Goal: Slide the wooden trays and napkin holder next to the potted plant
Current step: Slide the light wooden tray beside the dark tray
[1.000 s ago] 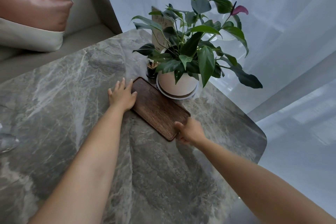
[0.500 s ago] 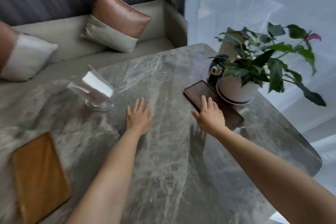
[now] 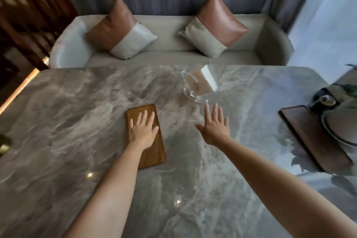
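A light wooden tray (image 3: 154,152) lies in the middle of the grey marble table (image 3: 77,121). My left hand (image 3: 143,129) rests flat on it, fingers spread. My right hand (image 3: 214,125) hovers open over the bare table, just in front of the clear napkin holder (image 3: 199,85) that stands with white napkins in it. At the right edge a dark wooden tray (image 3: 313,137) lies against the white pot (image 3: 343,123) of the plant, which is mostly cut off by the frame.
A small dark jar (image 3: 322,100) stands behind the dark tray beside the pot. A grey sofa (image 3: 173,58) with two brown-and-white cushions runs along the table's far edge. A sheer curtain (image 3: 328,15) hangs at the right.
My view has swung left from the plant to the table's middle. Both hands left the dark tray; my left hand now lies on the light tray and my right hand is near the napkin holder.
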Tool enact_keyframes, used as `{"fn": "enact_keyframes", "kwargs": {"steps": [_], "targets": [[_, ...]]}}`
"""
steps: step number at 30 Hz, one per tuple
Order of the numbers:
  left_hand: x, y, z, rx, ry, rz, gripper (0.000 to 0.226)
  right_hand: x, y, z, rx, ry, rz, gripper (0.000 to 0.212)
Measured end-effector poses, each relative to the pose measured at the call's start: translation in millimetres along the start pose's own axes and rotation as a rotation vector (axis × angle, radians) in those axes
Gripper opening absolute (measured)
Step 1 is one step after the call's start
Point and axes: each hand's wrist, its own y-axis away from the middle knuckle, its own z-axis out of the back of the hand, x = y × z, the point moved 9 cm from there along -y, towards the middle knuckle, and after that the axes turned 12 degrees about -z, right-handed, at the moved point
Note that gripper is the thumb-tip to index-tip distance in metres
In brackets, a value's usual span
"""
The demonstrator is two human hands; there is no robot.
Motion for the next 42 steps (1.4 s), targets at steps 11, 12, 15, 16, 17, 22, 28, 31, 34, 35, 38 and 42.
{"fn": "enact_keyframes", "kwargs": {"steps": [11, 12, 15, 16, 17, 22, 28, 31, 34, 35, 38, 42], "targets": [[116, -7, -9, 0.087, -0.042, 0.118, 0.059, 80, 21, -76, 0.201, -0.099, -0.098, 0.064], [120, -12, -9, 0.098, -0.044, 0.117, 0.058, 80, 23, -82, 0.224, -0.122, -0.125, 0.063], [124, -30, -9, 0.111, -0.063, 0.096, 0.057, 73, 25, -96, 0.280, -0.190, -0.228, 0.058], [123, -37, -9, 0.114, -0.062, 0.088, 0.057, 70, 25, -101, 0.302, -0.227, -0.265, 0.057], [123, -44, -8, 0.114, -0.061, 0.080, 0.057, 66, 25, -106, 0.327, -0.270, -0.303, 0.056], [113, -75, -7, 0.105, -0.070, 0.038, 0.057, 57, 29, -126, 0.446, -0.524, -0.448, 0.046], [103, -98, -9, 0.088, -0.067, 0.037, 0.055, 57, 31, -141, 0.461, -0.695, -0.520, 0.030], [105, -100, -10, 0.088, -0.069, 0.048, 0.053, 60, 33, -149, 0.479, -0.712, -0.525, 0.030], [107, -96, -13, 0.094, -0.062, 0.065, 0.053, 59, 34, -154, 0.478, -0.700, -0.529, 0.029], [109, -93, -14, 0.099, -0.063, 0.072, 0.053, 58, 34, -155, 0.477, -0.706, -0.535, 0.028], [113, -82, -20, 0.108, -0.054, 0.104, 0.054, 51, 36, -156, 0.460, -0.735, -0.550, 0.028], [112, -70, -28, 0.129, -0.020, 0.156, 0.058, 34, 40, -154, 0.443, -0.739, -0.556, 0.029]]}}
